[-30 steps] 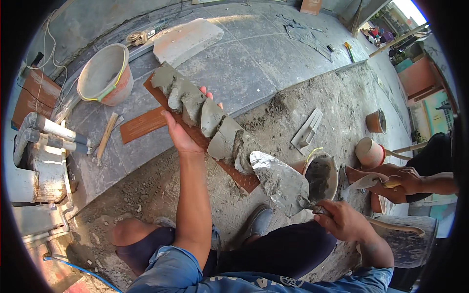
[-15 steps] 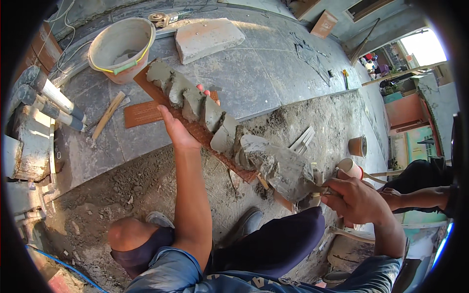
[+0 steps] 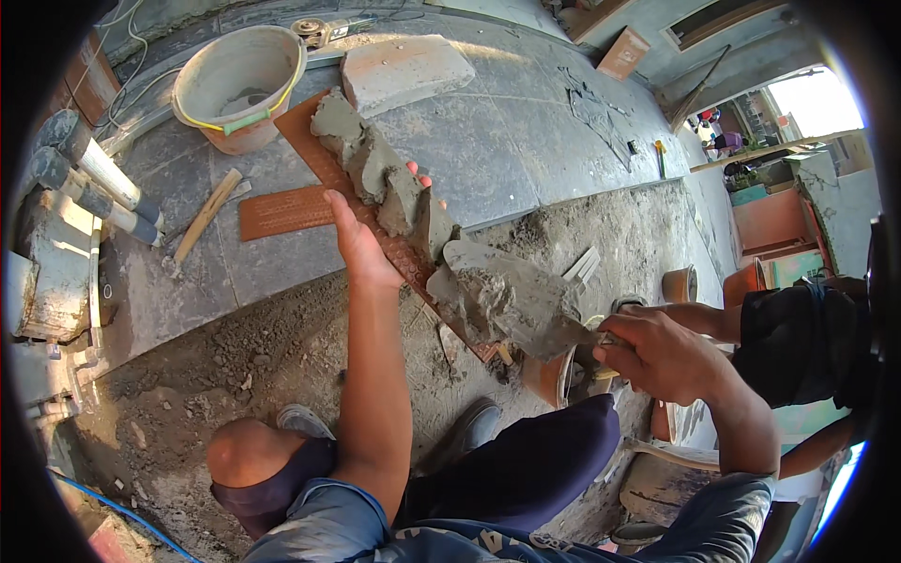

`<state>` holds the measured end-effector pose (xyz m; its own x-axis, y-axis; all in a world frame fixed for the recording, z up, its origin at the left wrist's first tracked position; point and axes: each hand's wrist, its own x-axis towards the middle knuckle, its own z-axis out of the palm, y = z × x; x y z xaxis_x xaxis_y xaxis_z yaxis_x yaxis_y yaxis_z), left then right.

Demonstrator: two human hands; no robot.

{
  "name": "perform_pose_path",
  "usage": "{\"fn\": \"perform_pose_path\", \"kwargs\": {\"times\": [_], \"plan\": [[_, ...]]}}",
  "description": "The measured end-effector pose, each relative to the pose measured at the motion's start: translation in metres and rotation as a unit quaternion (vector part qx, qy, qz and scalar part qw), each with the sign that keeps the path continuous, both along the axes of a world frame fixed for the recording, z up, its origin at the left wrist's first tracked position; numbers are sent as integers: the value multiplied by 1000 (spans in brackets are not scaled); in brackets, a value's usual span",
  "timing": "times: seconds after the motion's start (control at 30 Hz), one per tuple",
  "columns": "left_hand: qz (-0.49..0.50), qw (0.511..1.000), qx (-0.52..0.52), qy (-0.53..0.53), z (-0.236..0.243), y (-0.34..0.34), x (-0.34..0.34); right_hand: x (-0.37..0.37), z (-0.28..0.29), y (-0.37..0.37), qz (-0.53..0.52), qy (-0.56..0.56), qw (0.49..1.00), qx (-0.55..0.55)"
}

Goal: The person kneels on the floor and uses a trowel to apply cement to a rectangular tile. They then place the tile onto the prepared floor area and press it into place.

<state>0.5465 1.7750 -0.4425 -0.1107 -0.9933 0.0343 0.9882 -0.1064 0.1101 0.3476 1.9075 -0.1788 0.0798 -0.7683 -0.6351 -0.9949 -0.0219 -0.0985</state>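
Note:
My left hand grips a long reddish-brown tile from beneath, with its thumb along the near edge and fingertips showing at the far edge. The tile slants from the upper left down toward my knees. Grey wet mortar lies along it in thick ridges. In my closed right hand is the handle of a trowel. The mortar-smeared blade is at the tile's lower right end, against the mortar there. Part of the tile's lower end is hidden under mortar and blade.
A second brown tile and a wood piece lie on the grey floor tiles. Behind are a bucket and a pale block. At right, a co-worker's arm reaches toward a container beside my trowel. Pipes stand at left.
The coated tile has shifted slightly right, and the trowel has moved a little left and up along its mortar. The co-worker has leaned in, arm reaching farther left behind my right hand.

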Motion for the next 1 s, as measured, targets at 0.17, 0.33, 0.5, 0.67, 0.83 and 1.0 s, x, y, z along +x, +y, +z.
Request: {"fn": "perform_pose_path", "kwargs": {"times": [0.17,0.33,0.5,0.67,0.83,1.0], "plan": [[-57,998,6,23,-4,3,-3,-13,-10,7,23,-32,999,31],[-64,998,6,22,-4,8,-4,4,4,-8,-79,-77,992,65],[-54,998,18,12,9,13,-17,3,-35,-10,-101,-70,985,117],[-46,999,8,-16,5,10,-10,-2,-2,-14,-128,-95,977,143],[-40,998,-8,-42,11,11,-18,11,-23,-35,-170,-140,972,86],[-52,999,15,1,10,17,-20,9,-24,-32,-115,-84,980,138]]}}
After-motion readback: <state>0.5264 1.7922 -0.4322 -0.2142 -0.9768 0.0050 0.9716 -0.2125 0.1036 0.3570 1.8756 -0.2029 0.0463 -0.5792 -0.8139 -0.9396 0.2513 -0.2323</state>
